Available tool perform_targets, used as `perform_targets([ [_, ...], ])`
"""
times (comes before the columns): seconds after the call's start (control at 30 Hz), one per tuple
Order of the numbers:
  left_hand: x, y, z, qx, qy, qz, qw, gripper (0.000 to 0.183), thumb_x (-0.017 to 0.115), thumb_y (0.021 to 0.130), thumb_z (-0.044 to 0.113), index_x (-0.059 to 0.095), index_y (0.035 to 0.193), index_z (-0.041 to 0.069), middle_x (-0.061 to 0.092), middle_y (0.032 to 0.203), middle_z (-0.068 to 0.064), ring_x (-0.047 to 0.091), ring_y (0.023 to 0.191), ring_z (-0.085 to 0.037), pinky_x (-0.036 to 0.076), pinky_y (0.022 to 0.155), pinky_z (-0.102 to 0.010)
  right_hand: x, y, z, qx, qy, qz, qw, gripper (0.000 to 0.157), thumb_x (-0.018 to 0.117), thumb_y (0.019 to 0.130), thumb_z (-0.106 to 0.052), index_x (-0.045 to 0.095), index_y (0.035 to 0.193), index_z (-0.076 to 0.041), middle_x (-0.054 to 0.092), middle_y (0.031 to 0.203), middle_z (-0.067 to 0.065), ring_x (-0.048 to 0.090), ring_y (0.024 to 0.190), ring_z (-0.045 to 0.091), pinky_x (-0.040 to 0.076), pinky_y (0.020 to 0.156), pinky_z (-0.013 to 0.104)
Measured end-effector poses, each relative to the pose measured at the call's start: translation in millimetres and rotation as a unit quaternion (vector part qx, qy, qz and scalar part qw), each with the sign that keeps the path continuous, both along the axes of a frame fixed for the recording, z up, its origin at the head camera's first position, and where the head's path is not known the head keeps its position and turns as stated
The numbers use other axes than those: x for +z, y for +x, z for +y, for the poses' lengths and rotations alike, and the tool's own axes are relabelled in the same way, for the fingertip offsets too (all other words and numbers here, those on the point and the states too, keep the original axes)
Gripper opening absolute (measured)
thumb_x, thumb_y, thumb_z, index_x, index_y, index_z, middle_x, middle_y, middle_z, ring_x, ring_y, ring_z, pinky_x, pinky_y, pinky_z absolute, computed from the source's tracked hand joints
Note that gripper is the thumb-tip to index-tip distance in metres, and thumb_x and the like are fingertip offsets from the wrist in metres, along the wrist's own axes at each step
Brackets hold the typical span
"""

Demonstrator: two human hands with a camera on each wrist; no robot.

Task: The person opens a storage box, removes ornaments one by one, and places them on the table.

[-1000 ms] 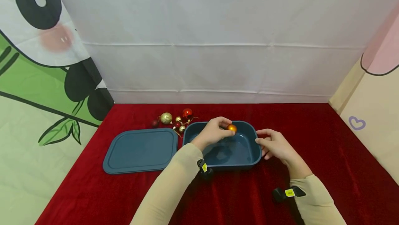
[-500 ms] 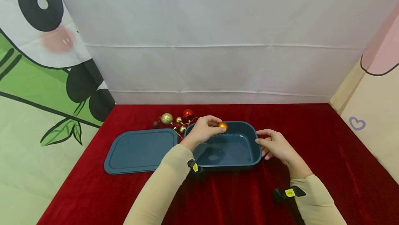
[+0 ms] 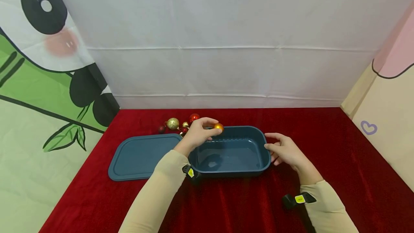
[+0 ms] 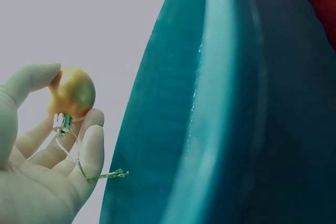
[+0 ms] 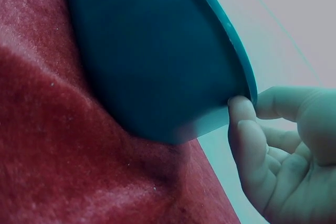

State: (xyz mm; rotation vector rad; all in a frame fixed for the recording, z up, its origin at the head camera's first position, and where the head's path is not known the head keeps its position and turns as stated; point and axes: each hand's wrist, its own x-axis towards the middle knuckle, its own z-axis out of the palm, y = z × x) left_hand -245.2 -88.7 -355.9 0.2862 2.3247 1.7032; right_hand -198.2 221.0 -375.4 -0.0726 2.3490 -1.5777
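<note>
Between thumb and fingers my left hand (image 3: 198,134) pinches an orange-gold Christmas ball (image 3: 219,127), held over the left back part of a blue rectangular container (image 3: 231,171). In the left wrist view the ball (image 4: 74,93) shows its metal cap and a gold string loop (image 4: 79,161) hanging down across the fingers. My right hand (image 3: 286,150) grips the container's right rim, thumb on one side and fingertips on the other; the right wrist view shows this pinch on the rim (image 5: 244,61). Inside the container only its bare floor shows.
A flat blue lid (image 3: 145,155) lies left of the container. Behind it sit several small ornaments, among them a glittery gold ball (image 3: 173,123), a red ball (image 3: 194,117) and a dark red ball (image 3: 161,129). Red cloth (image 3: 307,121) covers the table, with a white backdrop behind.
My left hand has carried the orange-gold ball leftward across the container, now overlapping some of the ornaments behind. The right hand keeps its grip on the rim.
</note>
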Motion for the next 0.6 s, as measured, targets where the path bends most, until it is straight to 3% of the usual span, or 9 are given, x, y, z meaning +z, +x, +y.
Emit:
perform_targets([
  [0.23, -1.5, -1.6, -10, 0.021, 0.009, 0.003, 0.9997, 0.043, 0.07, 0.086, 0.021, 0.058, 0.125, 0.007, 0.062, 0.118, -0.012, 0.062, 0.094, -0.023, 0.055, 0.08, -0.042, 0.7, -0.2, 1, 0.003, 0.0, 0.0, 1.0, 0.056, 0.059, 0.092, -0.016, 0.037, 0.141, 0.0, 0.06, 0.065, 0.006, 0.059, 0.052, 0.014, 0.053, 0.047, 0.029],
  [0.43, -0.6, -2.3, -19, 0.051, 0.017, 0.013, 0.9984, 0.04, 0.069, 0.087, 0.02, 0.059, 0.123, 0.009, 0.059, 0.121, -0.011, 0.061, 0.094, -0.019, 0.055, 0.074, -0.029, -0.4, -1.3, 4, 0.004, 0.003, -0.001, 1.0, 0.055, 0.059, 0.092, -0.015, 0.038, 0.14, 0.001, 0.059, 0.064, 0.006, 0.058, 0.051, 0.014, 0.052, 0.047, 0.028],
  [0.6, -1.9, -3.7, -29, 0.089, 0.025, 0.013, 0.9956, 0.042, 0.069, 0.086, 0.02, 0.056, 0.126, 0.01, 0.057, 0.123, -0.012, 0.061, 0.095, -0.021, 0.055, 0.075, -0.027, -1.7, -1.5, 6, 0.008, 0.005, -0.001, 1.0, 0.055, 0.059, 0.092, -0.015, 0.038, 0.14, 0.002, 0.059, 0.063, 0.006, 0.058, 0.051, 0.013, 0.052, 0.047, 0.028],
])
